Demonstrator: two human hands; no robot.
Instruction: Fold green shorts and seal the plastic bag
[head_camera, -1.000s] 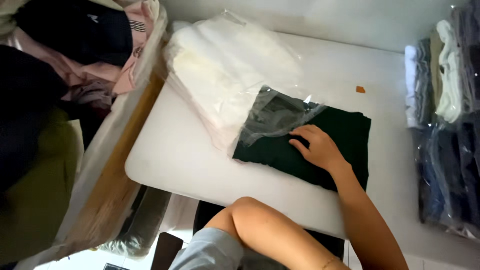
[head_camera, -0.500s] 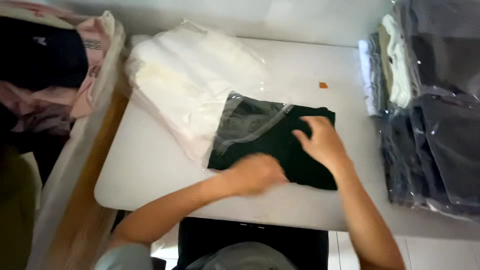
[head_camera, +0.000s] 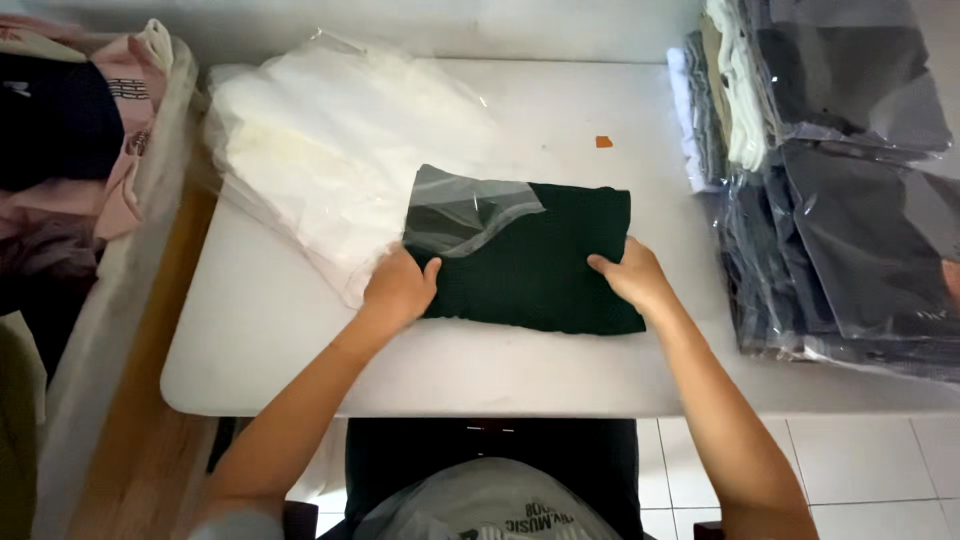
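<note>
Head view: a folded dark green garment (head_camera: 535, 262) lies flat near the middle of the white table (head_camera: 300, 330), and everything else is placed from it. The left hand (head_camera: 398, 288) rests at its left edge, fingers spread and pressing where the cloth meets a stack of clear plastic bags (head_camera: 330, 170) lying to its left. The right hand (head_camera: 632, 278) lies open on its right edge, palm down. The hands are well apart, neither clamped on anything. A loose clear bag flap (head_camera: 465, 210) drapes over the garment's upper left corner.

Judged from this, the fold could slip or bunch if either hand pushes inward unevenly, since the cloth is only pressed, not gripped. The slick bag flap could slide off or crumple under the left hand, and the bag stack beside it could shift with it.

To the garment's right, a pile of bagged dark clothes (head_camera: 840, 200) runs off the picture's edge, so its extent is unknown. To the far left, loose pink and dark clothes (head_camera: 80, 130) are also cut off. A small orange scrap (head_camera: 603, 142) lies beyond the garment; its kind cannot be told. Whether the left fingertips hold the bag's mouth is unclear.
</note>
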